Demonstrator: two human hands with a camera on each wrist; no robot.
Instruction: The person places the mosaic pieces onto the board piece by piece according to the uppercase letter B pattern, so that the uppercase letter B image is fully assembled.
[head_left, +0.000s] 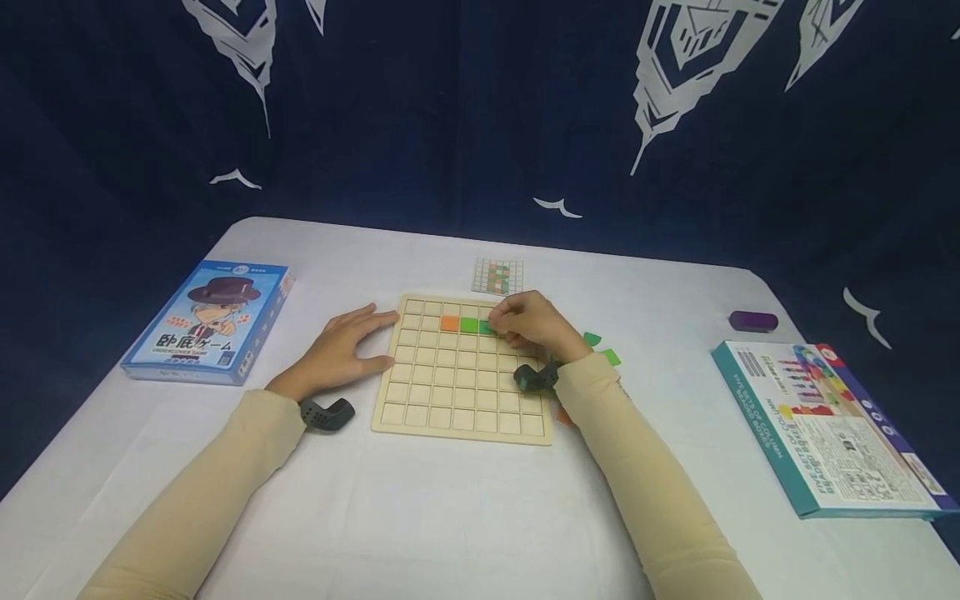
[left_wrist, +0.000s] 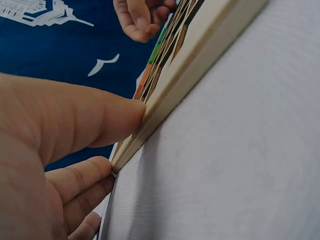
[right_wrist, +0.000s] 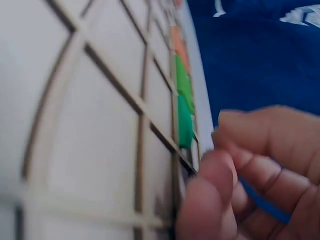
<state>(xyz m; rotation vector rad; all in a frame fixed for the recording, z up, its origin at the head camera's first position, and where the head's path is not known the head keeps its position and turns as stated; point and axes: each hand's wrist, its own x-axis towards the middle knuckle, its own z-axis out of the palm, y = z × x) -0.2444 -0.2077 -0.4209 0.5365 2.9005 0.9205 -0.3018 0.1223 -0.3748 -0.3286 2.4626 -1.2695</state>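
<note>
A pale wooden grid board (head_left: 442, 397) lies flat on the table. In one of its upper rows sit an orange square (head_left: 449, 323), a light green square (head_left: 468, 325) and a dark green piece (right_wrist: 185, 122) with a curved edge, side by side. My left hand (head_left: 339, 353) rests at the board's left edge, thumb and fingers stretched out and touching its side. Over the upper right cells is my right hand (head_left: 531, 323), fingers bent, thumb and index tips close together beside the dark green piece. Whether anything is between those fingertips is hidden.
Behind the board lies a small pattern card (head_left: 498, 276). Loose green pieces (head_left: 611, 357) and an orange piece (head_left: 565, 416) lie right of the board, partly under the right arm. A blue game box (head_left: 210, 321) stands left; a teal-edged box (head_left: 832, 433) and purple object (head_left: 753, 321) lie right.
</note>
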